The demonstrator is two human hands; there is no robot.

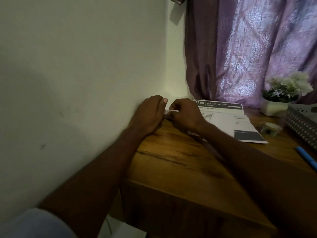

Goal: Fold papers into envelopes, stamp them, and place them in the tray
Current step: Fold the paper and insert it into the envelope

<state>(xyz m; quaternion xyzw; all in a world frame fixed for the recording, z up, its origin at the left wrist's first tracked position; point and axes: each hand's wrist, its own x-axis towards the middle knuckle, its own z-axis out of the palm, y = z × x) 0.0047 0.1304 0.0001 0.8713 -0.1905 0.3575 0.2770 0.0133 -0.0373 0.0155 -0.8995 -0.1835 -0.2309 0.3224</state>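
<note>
Two hands, the left (151,115) and the right (184,115), met over the table (171,162) near its far left corner, one small white strip (171,111) pinched between them. Two papers lay there: one sheet (221,105), one folded paper (240,127). One tape roll (271,128), one pen (307,158), one tray (303,124), one flowerpot (276,108) stood towards the right edge.

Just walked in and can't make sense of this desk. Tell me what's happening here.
A person at a wooden desk has both hands together near the wall. The left hand and right hand pinch a small white strip between them; what it is can't be told. Printed papers, one partly folded, lie just right of the hands. Further right sit a tape roll, a grey tray, a blue pen and a flower pot. No paper can be seen in the tray.
</note>
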